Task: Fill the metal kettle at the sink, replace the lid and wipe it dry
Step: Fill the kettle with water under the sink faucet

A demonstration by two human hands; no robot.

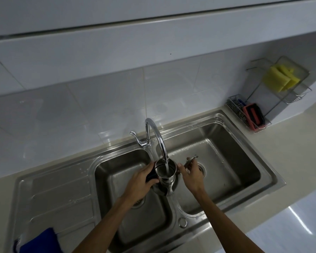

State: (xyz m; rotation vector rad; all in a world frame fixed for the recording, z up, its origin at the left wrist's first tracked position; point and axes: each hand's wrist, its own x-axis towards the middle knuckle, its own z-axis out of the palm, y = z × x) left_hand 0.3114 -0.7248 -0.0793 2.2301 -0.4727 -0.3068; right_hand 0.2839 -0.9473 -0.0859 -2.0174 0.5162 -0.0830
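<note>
Under the tap [158, 133] spout, above the divider between the two basins of the sink [226, 170], we hold the metal kettle [167, 179] upright with its mouth uncovered, and a stream of water runs into it. Our left hand [140, 181] has its fingers curled round the dark handle [150, 177]. Our right hand [191, 175], just beside the kettle, pinches the lid [191, 159] between thumb and fingertips. A blue cloth [38, 241] lies on the draining board [62, 189].
</note>
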